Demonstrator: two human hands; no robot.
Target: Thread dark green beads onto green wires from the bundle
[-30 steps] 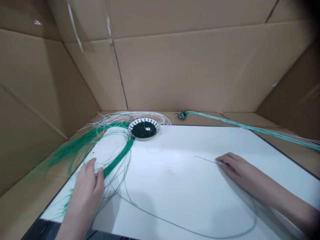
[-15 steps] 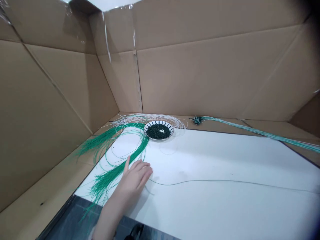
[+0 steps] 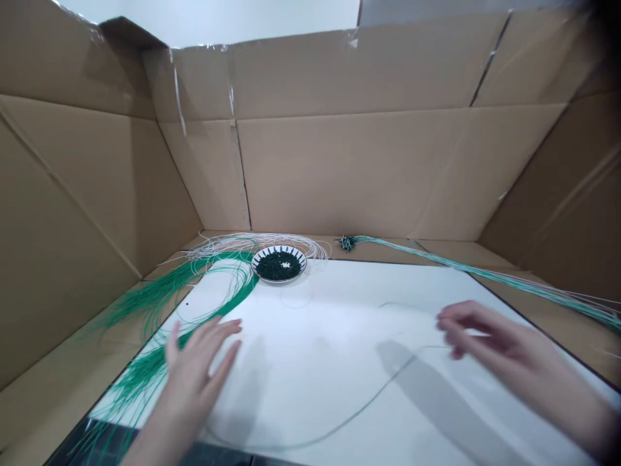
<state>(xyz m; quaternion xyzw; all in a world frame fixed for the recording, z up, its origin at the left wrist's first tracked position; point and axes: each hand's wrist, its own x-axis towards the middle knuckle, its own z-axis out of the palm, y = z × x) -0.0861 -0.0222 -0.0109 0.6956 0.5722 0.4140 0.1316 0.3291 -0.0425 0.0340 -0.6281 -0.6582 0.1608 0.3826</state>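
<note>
My left hand (image 3: 196,366) is over the left side of the white board, fingers spread, with nothing visibly gripped. Beside and behind it, a bundle of green strands (image 3: 233,304) curves from the plate toward the front left. At the right, my right hand (image 3: 485,340) is blurred, its thumb and index finger pinched together on a thin green strand (image 3: 361,409). One faint tip of this strand sticks out to the left of the fingertips. Its length loops along the front of the board toward my left wrist.
A striped-rim plate (image 3: 255,264) of tiny dark green beads, with a small white patch among them, stands at the back. Behind it lie coiled white strands (image 3: 291,241). A beaded bunch (image 3: 347,243) with pale green strands stretches right. Cardboard walls (image 3: 349,175) surround the board (image 3: 339,310).
The view swung to the right hand's side out of frame, then back. My left hand moved off the green bundle and opened; the strand was drawn out rightward, and now hangs in a loose loop.
</note>
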